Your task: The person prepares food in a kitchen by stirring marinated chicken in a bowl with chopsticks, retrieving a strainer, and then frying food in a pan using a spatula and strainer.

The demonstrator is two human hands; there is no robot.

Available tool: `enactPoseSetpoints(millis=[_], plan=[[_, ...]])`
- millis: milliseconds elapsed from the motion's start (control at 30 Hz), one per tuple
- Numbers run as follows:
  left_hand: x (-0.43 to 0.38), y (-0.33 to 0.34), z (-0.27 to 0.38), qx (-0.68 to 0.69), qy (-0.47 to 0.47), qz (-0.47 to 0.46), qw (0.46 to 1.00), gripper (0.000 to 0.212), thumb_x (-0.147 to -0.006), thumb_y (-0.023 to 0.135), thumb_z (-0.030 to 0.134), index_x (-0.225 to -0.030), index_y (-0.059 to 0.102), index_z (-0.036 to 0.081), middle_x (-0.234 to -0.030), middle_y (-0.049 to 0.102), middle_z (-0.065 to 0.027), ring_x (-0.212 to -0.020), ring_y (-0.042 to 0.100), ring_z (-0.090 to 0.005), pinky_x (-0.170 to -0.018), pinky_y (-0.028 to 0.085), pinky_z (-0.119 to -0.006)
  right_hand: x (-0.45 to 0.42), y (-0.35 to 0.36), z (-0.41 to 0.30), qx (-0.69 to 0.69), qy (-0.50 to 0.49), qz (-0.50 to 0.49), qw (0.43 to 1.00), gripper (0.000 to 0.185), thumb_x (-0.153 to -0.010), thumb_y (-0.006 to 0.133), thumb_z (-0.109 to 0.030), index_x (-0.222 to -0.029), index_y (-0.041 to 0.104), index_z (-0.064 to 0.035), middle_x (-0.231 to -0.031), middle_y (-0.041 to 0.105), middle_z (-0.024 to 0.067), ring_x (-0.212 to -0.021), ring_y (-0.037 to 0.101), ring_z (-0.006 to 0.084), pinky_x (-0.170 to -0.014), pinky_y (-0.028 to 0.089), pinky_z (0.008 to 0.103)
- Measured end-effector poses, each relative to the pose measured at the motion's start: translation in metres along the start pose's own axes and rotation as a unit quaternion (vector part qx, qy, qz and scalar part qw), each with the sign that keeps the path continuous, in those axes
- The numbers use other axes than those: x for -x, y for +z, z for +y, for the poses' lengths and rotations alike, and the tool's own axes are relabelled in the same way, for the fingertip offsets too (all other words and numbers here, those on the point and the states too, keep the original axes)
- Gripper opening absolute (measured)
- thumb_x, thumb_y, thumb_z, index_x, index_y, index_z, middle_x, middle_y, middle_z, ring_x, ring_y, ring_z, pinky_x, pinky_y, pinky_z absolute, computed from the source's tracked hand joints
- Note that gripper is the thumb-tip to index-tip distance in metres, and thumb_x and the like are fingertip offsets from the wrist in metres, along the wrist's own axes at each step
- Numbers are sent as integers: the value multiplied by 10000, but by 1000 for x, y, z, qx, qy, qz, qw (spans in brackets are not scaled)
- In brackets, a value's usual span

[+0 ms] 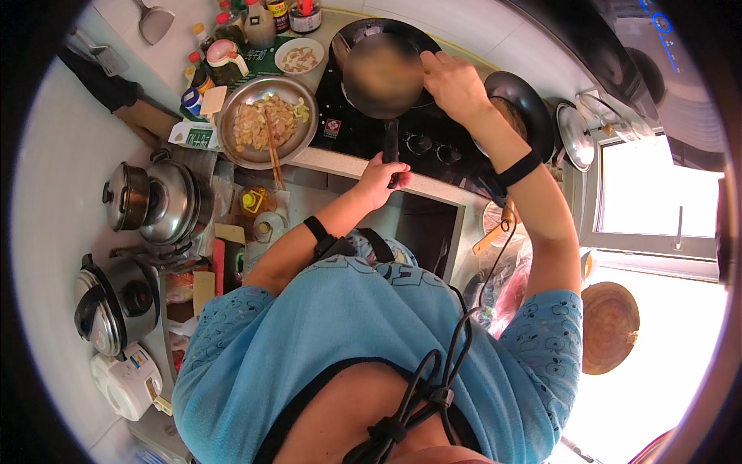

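My left hand (382, 177) is wrapped around the black handle (391, 142) of a pan on the black cooktop (359, 139). A round blur covers the middle of the pan, so its pale brownish contents cannot be made out. Behind the blur shows the dark rim of a wok (379, 24). At that rim's right side is my right hand (455, 84), its fingers bent together; whether they grip something is hidden. To the left, a stainless steel bowl (223, 130) holds pale meat pieces (261, 124), with wooden chopsticks (272, 148) leaning over its front edge.
A small white dish (282, 49) with meat strips stands behind the bowl. Sauce bottles (229, 29) crowd the back left corner. Another black wok (536, 98) sits on the right, beside a metal lid (575, 136). A range hood (614, 46) overhangs the right side.
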State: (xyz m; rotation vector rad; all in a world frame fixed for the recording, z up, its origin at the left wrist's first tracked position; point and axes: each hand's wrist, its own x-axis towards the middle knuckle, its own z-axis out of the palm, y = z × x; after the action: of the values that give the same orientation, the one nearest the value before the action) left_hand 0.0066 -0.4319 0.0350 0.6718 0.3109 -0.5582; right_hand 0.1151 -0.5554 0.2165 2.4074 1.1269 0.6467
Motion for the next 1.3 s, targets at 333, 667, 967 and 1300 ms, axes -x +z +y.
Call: enactPoseSetpoints(millis=[333, 667, 967, 1300], plan=[[-1, -1, 0, 6, 4, -13, 1000, 289, -750, 569, -2, -990, 429, 75, -805, 573, -116, -663, 572, -217, -594, 476, -342, 17, 1, 33, 42, 32, 21, 998, 437, -726, 528, -95, -1133, 544, -254, -795, 494, -3, -754, 540, 147, -629, 475, 287], [2, 4, 0, -4, 1, 6, 1000, 284, -747, 571, 4, -989, 440, 76, -804, 572, -110, -667, 570, -213, -591, 473, -344, 52, 13, 40, -199, 425, -187, 863, 282, -801, 528, -300, -1056, 603, -207, -981, 608, 145, -895, 588, 322, -765, 476, 392], [3, 10, 0, 0, 4, 4, 1000, 174, -745, 540, -26, -870, 434, 33, -762, 556, -121, -642, 579, -221, -581, 504, -331, 86, 56, 28, -249, 435, -183, 846, 305, -814, 485, -263, -903, 605, 3, -882, 610, 225, -793, 616, 331, -698, 496, 390], [3, 8, 0, -3, 7, 16, 1000, 199, -754, 549, -11, -903, 439, 63, -791, 561, -107, -668, 571, -206, -594, 495, -325, 73, 31, 24, -678, 586, -278, 346, 216, -861, 440, -162, -798, 524, 27, -565, 473, 47, -344, 340, 55, -282, 276, 195]])
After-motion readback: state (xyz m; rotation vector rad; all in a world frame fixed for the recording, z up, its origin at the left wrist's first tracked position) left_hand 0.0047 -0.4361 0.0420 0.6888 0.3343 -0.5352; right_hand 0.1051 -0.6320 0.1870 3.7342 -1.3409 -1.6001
